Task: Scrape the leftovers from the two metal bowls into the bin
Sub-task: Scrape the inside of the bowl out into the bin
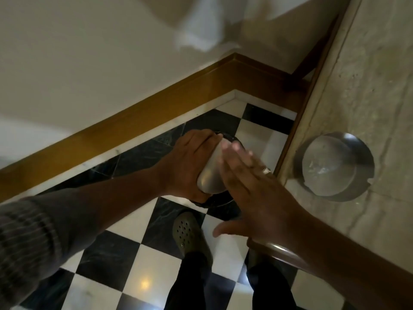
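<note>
Checkered floor [138, 262] below: left hand [190, 162] gripped upturned metal bowl [211, 173] directly over bin [220, 199]; right hand [250, 186], open and flat, alongside.

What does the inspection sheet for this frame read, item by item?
Surface: stone counter on the right, wood-edged.
Job's things: one metal bowl held upside down over a dark bin on the floor; second bowl on the counter, residue inside.
Clutter: nothing seen.
Grips: left hand clasps the held bowl; right hand flat and open against its base.
Cables: nothing seen.
Surroundings: checkered floor, wooden skirting, a clog.
</note>
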Action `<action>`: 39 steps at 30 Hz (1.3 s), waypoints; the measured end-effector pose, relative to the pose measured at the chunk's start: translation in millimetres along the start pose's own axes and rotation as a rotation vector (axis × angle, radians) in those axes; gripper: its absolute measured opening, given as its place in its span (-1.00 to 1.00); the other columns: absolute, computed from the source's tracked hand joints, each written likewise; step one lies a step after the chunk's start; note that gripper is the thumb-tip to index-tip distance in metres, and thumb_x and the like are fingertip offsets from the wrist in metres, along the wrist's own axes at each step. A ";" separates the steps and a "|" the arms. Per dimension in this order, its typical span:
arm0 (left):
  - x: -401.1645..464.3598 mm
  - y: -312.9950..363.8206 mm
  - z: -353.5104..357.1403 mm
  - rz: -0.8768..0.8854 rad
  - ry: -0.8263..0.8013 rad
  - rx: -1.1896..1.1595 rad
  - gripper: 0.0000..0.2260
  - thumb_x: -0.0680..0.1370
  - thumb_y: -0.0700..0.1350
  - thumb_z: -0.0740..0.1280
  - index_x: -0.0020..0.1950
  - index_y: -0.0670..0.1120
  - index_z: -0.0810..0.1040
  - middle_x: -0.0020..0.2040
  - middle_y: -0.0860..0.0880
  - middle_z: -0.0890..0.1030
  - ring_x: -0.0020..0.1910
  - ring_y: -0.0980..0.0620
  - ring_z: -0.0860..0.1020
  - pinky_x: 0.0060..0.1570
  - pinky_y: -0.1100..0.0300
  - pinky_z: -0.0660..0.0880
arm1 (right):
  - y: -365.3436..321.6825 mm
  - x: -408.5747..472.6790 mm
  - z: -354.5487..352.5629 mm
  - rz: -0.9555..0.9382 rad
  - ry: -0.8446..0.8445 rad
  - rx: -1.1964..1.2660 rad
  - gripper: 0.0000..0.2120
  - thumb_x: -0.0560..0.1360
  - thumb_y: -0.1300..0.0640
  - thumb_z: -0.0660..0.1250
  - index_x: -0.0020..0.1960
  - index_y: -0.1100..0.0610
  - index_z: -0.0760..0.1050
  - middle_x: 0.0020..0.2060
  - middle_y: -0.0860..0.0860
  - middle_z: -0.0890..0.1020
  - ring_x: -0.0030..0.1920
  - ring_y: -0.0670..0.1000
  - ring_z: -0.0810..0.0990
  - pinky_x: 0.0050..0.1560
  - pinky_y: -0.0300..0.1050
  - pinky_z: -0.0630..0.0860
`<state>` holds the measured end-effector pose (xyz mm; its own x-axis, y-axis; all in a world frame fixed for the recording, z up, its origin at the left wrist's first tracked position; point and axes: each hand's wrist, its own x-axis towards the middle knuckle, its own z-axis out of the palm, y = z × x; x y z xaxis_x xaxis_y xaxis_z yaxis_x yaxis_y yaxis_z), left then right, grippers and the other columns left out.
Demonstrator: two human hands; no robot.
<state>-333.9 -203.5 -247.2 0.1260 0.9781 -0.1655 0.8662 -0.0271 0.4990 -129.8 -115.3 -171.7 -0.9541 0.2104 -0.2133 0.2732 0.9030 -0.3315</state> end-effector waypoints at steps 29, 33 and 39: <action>-11.9 74.5 -90.5 -1.158 0.259 -1.145 -0.68 0.67 0.04 0.16 0.35 0.00 0.54 0.26 -0.16 0.62 0.23 -0.16 0.59 -0.05 0.03 0.58 | -9.2 19.6 -6.6 0.828 0.287 0.849 -0.73 0.60 0.07 0.19 0.03 0.21 0.59 -0.13 0.14 0.66 -0.12 0.11 0.65 -0.10 0.11 0.66; 3.0 108.8 -110.5 -1.191 0.255 -1.171 -0.69 0.65 0.09 0.20 0.30 0.01 0.58 0.25 -0.16 0.62 0.21 -0.15 0.60 0.05 -0.03 0.60 | -3.3 -7.7 -36.7 0.873 0.300 0.810 -0.74 0.60 0.08 0.18 -0.03 0.17 0.60 -0.20 0.08 0.66 -0.18 0.02 0.65 -0.10 0.03 0.66; 59.0 183.2 -118.2 -1.073 0.224 -1.209 -0.66 0.67 0.12 0.15 0.32 0.00 0.53 0.28 -0.07 0.59 0.21 -0.06 0.57 -0.07 0.09 0.50 | 43.6 -66.7 -76.0 0.983 0.384 0.835 -0.78 0.58 0.18 0.21 -0.09 0.23 0.60 -0.21 0.14 0.67 -0.19 0.10 0.66 -0.17 0.16 0.66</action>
<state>-225.0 -126.4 -65.0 -0.4127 0.4521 -0.7908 -0.3708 0.7095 0.5992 -63.7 -61.5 -102.0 -0.2568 0.8496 -0.4608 0.7203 -0.1497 -0.6774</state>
